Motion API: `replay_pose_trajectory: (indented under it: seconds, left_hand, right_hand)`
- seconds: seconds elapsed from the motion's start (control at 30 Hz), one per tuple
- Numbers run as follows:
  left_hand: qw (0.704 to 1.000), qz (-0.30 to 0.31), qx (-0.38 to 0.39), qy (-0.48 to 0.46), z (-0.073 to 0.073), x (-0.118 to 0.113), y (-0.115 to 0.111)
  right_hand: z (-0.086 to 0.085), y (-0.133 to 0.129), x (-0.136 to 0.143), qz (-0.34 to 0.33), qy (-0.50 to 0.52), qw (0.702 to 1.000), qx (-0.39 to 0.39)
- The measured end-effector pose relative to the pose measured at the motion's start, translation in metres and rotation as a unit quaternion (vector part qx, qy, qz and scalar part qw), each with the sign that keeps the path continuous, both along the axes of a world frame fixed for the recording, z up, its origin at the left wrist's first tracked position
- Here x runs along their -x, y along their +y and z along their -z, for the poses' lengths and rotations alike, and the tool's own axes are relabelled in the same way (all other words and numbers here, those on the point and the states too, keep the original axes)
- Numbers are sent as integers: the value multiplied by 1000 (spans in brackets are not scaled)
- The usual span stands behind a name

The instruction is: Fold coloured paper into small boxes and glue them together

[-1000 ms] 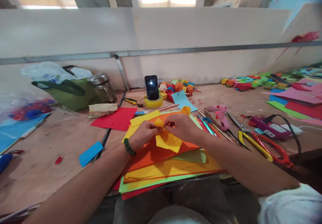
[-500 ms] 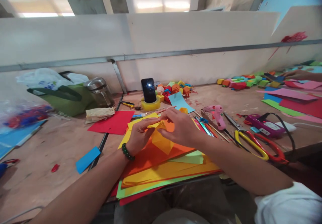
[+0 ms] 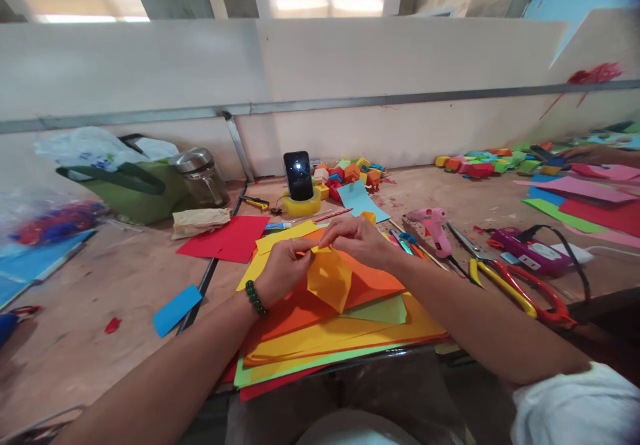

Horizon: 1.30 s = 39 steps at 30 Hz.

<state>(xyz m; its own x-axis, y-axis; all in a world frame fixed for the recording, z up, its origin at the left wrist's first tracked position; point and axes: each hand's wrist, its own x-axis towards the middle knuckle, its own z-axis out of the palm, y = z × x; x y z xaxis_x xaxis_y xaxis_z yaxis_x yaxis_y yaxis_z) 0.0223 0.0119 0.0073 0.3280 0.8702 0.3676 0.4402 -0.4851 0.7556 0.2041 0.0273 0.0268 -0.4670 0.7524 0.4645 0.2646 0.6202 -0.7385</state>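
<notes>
Shifting to the far edge of the yellow paper (image 3: 331, 278), the right hand (image 3: 359, 240) bared more of its face, while fingertip grip from it and the left hand (image 3: 283, 268) pinched that edge above the orange sheet (image 3: 373, 284).

1 passage between red sheet (image 3: 233, 238), blue card (image 3: 177, 310); glue gun (image 3: 437, 230), scissors (image 3: 503, 281) obstruct right side.

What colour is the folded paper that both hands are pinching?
Yellow; the folded paper shows best in the head view.
</notes>
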Motion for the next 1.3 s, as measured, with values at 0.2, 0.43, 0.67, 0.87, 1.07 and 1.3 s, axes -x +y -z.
replay_pose_trajectory:
  seconds: [0.2, 0.43, 0.67, 0.87, 1.07, 1.3]
  left_hand:
    - [989, -22, -94, 109, -1, -5, -9]
    - [990, -44, -69, 116, -3, -7, -9]
    - [993, -27, 111, -23, -11, -6, -8]
    - [956, 58, 245, -150, -9, -4, -6]
    - [948, 122, 252, -148, -2, -6, -3]
    - [933, 82, 310, -161, -3, -6, -7]
  right_hand:
    - [5, 1, 3, -7, -12, 996, 83]
    - [15, 9, 4, 6, -34, 996, 78]
    - [13, 8, 0, 56, -154, 980, -113]
    - [13, 7, -3, 77, -197, 952, -223]
    - [8, 4, -4, 64, -275, 928, -242]
    - [8, 4, -4, 71, -303, 916, -253]
